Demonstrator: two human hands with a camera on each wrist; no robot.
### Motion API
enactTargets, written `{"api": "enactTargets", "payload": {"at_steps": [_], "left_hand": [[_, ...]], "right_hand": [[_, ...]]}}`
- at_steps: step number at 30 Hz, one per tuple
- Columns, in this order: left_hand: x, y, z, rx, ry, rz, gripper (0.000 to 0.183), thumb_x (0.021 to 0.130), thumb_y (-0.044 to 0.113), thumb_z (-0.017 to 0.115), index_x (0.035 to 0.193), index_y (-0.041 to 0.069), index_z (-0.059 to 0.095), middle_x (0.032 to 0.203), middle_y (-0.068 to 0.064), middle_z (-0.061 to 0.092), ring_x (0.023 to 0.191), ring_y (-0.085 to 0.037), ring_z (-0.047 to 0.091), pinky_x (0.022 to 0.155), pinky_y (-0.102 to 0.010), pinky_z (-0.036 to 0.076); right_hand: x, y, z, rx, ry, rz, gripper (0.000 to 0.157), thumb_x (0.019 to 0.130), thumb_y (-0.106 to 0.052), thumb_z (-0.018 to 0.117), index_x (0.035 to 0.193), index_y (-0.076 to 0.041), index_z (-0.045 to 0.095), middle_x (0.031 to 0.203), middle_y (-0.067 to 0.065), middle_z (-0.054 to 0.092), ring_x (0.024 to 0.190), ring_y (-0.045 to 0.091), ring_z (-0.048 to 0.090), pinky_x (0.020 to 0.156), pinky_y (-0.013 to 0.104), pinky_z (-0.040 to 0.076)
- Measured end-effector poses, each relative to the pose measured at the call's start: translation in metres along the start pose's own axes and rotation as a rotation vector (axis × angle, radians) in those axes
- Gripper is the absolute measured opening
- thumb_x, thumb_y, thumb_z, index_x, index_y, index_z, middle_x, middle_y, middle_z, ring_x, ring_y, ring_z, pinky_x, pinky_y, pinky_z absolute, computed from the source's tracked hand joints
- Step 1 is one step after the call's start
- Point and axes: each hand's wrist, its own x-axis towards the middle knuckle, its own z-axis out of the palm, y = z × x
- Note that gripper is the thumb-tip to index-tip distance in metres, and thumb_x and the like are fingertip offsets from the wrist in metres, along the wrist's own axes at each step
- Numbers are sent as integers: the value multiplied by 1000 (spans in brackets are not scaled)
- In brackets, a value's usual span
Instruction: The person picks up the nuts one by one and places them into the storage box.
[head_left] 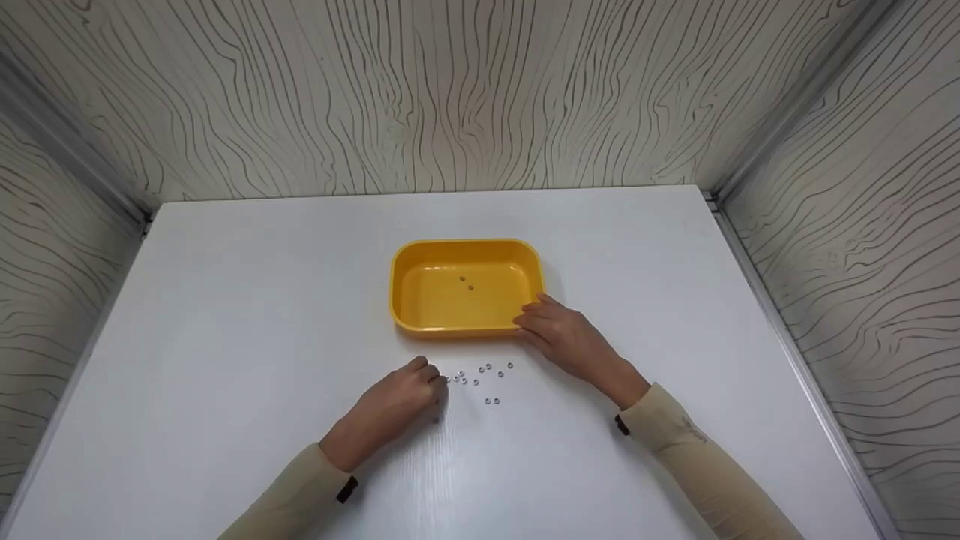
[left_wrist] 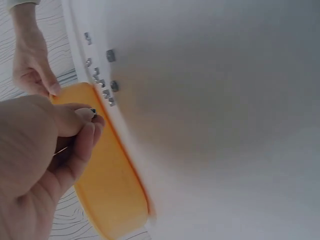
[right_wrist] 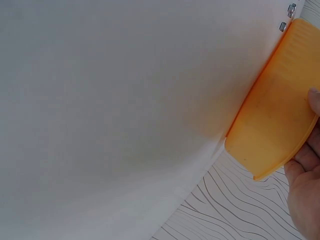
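A yellow plastic bin stands on the white table, with two small metal nuts on its floor. My right hand grips the rim at the bin's near right corner, thumb on the outside wall and fingers over the edge in the right wrist view. Just in front of the bin, low over the table, my left hand pinches a nut between thumb and fingertip. Several loose nuts lie scattered to the right of the left hand. Two more nuts sit side by side nearer the table's front.
The white table reaches back to a wood-grain patterned wall. Patterned side panels stand left and right of it, with a metal rail along the right edge.
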Motion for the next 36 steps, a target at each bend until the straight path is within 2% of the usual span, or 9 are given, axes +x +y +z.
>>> {"api": "enactTargets", "payload": {"at_steps": [9,12,17,20,25,30,32,36], "left_hand": [[10,-4,-12,-249,2,-88,20,85,-7,79,101,6,79,97,-4,78,89,-17,68,82,-24,61],[14,-8,-14,-395,11,-130,20,88,-9,75,103,3,79,98,-7,79,91,-19,71,83,-27,62],[24,-17,-19,-682,34,-249,18,94,-8,70,103,3,81,93,-9,79,87,-19,72,81,-31,63],[30,-25,-25,-794,41,-342,16,96,-2,71,104,7,82,91,-7,79,83,-15,71,78,-29,62],[42,-37,-34,-883,58,-468,18,96,3,74,110,9,83,102,-4,82,90,-14,76,82,-29,64],[57,-47,-39,-949,31,-579,19,97,12,76,114,12,82,108,-3,82,91,-13,74,86,-29,64],[63,-52,-41,-967,18,-605,19,97,14,76,115,12,82,108,-2,81,90,-13,73,86,-29,64],[76,-62,-44,-988,-2,-614,20,98,13,74,116,12,81,110,-2,80,92,-18,74,87,-30,64]], "right_hand": [[1,0,-1,-1,-16,1,20,98,-18,75,115,-9,79,114,5,80,117,21,75,118,41,48],[1,-1,-2,2,-11,-3,20,97,-18,75,115,-8,79,114,5,80,116,21,75,117,42,48],[0,-1,-2,11,-8,1,21,97,-19,75,115,-8,79,114,6,80,117,22,75,117,42,49],[0,-1,-2,10,-9,2,21,97,-21,75,114,-8,79,113,6,81,116,22,75,117,43,49],[1,-2,-3,5,1,3,21,96,-19,78,114,-7,79,113,5,81,115,22,75,117,43,49],[2,-3,-3,8,-18,16,21,96,-18,77,115,-9,79,115,5,80,117,21,74,118,42,48],[2,-3,-3,11,-25,19,21,97,-19,76,116,-9,79,116,6,80,117,21,74,119,42,47],[0,-2,-4,15,-23,13,21,98,-19,74,116,-9,79,117,6,80,117,21,74,119,41,47]]}}
